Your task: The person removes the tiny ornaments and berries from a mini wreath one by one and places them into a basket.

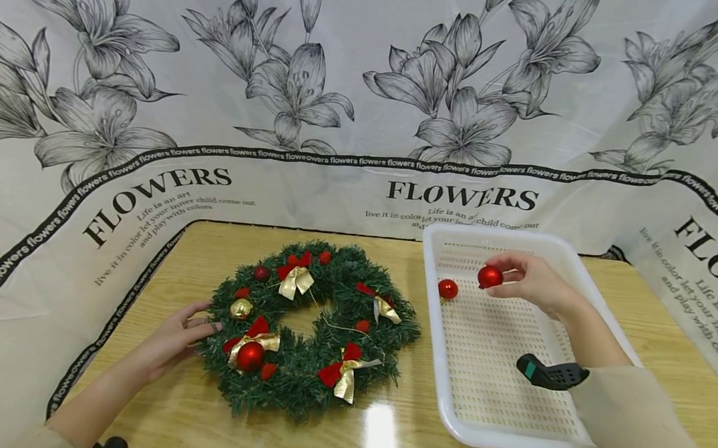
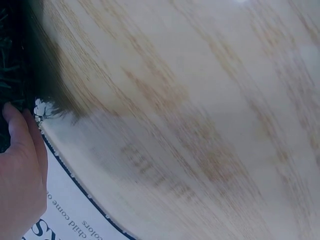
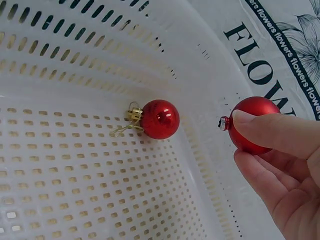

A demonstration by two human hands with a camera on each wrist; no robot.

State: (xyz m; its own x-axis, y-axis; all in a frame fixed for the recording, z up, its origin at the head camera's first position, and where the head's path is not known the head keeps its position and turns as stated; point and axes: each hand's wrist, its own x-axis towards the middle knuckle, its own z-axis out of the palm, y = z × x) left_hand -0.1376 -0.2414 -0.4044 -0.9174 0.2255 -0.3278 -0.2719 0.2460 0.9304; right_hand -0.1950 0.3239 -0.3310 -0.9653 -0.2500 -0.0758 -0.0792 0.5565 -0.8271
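A green Christmas wreath [image 1: 303,389] with red and gold bows lies on the table. My left hand [image 1: 176,343] touches its left edge, the fingers fairly straight and their tips partly hidden in the greenery. In the left wrist view the left hand [image 2: 22,175] meets the dark edge of the wreath [image 2: 10,60]. Over the white basket [image 1: 434,361], my right hand [image 1: 537,282] pinches a red bauble [image 3: 257,125] between thumb and fingers, its metal neck facing out. A second, shiny red bauble [image 3: 160,119] with a gold cap and loop lies in the basket.
On the wreath sit a red bauble [image 1: 251,356], a gold bauble [image 1: 241,308], a dark red bauble [image 1: 262,273] and a string of beads [image 1: 342,327]. A flower-printed cloth [image 1: 336,196] hangs behind the wooden table [image 1: 171,262]. The basket's raised rim surrounds its perforated floor.
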